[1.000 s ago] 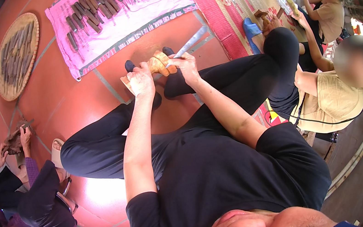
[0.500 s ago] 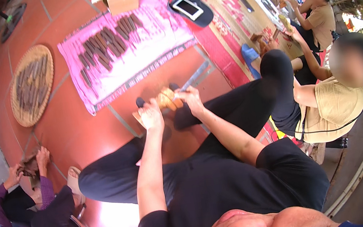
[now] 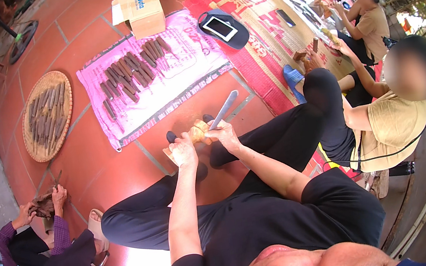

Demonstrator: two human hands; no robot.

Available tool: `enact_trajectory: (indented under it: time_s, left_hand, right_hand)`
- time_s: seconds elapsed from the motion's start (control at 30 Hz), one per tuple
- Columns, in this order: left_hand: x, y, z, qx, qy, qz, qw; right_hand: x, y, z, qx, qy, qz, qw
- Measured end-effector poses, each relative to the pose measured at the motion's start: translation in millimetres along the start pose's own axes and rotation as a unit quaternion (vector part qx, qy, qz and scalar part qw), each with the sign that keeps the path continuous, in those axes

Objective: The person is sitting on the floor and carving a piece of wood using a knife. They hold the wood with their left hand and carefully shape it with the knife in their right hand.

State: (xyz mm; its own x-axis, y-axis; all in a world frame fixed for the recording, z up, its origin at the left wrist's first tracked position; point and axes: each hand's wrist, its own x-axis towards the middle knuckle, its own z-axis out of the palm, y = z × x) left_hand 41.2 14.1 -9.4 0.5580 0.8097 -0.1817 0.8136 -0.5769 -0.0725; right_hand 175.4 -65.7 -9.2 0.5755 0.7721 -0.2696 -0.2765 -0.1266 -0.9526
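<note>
Between my knees, my left hand (image 3: 183, 151) is closed around a light tan, wood-coloured piece (image 3: 200, 131). The piece has rounded bulges, and one end shows beyond my fist on the left. My right hand (image 3: 222, 134) grips a long, flat grey metal blade (image 3: 226, 109), a file or a knife; I cannot tell which. The blade tilts up and to the right, away from me. My right fingers meet the right end of the tan piece. My fingers hide the lower part of the blade and much of the piece.
Ahead lies a pink sack (image 3: 197, 59) bearing rows of dark brown sticks (image 3: 128, 71). A round woven tray (image 3: 27, 132) with similar sticks, a cardboard box (image 3: 148, 19), and a cap (image 3: 237, 31) with a phone stand around it. Co-workers sit left and right.
The blade has swung more upright, its tip shifting left and down in the picture. Both hands keep their holds. The whole view has shifted slightly.
</note>
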Motion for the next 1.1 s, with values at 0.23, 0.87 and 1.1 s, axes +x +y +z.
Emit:
enact_trajectory:
  time_s: [0.23, 0.87, 1.1]
  left_hand:
    - [0, -1, 7, -0.003, 0.018, 0.003, 1.000]
    - [6, -1, 16, -0.036, 0.005, 0.008, 0.999]
    - [2, -3, 9, -0.057, 0.002, -0.014, 0.998]
  right_hand:
    - [3, -1, -10, -0.012, 0.023, 0.067, 0.997]
    - [-5, 5, 0, -0.079, -0.023, -0.062, 0.995]
    - [-2, 3, -14, 0.114, 0.058, 0.105, 0.986]
